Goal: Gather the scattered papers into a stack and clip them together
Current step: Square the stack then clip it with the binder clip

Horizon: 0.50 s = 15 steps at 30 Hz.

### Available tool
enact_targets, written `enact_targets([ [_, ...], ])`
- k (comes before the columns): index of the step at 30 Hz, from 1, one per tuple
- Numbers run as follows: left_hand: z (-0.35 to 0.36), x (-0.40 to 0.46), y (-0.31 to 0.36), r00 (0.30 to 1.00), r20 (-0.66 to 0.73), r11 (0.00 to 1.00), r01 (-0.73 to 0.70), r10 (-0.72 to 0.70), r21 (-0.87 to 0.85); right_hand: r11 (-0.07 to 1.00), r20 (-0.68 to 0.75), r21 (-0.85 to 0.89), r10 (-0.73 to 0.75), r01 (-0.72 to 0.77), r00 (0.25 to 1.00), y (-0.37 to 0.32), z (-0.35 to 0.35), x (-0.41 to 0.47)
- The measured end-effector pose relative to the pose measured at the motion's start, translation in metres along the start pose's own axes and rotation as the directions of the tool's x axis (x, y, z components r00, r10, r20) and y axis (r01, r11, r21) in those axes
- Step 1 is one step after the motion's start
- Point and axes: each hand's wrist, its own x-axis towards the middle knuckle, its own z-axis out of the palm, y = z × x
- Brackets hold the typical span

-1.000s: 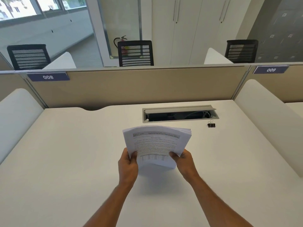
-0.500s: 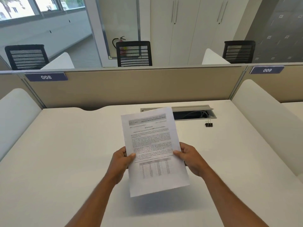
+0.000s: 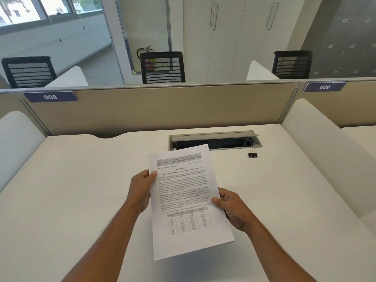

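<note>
Both hands [image 3: 183,200] grip papers' [image 3: 187,202] side edges.

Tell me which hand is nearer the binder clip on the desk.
Right. The right hand holds the papers' right edge, below-left of the binder clip; the left hand grips the far edge.

Printed paper stack [image 3: 187,200] aloft; binder clip [image 3: 253,154] on desk

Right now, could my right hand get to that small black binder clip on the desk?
Probably yes: the small black binder clip lies unobstructed ahead, but the right hand must first release the white paper stack.
</note>
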Motion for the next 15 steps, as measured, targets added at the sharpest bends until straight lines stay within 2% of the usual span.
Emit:
enact_targets([
  [7, 0.025, 0.014, 0.000, 0.997, -0.077, 0.999, 0.029, -0.031, -0.025, 0.999, -0.028, -0.043, 0.020, -0.022, 0.999, -0.008, -0.013, 0.001],
  [15, 0.053, 0.029, -0.014, 0.993, -0.109, 0.999, 0.039, -0.038, 0.011, 0.972, -0.078, -0.203, 0.106, -0.120, 0.991, -0.011, -0.039, 0.019],
])
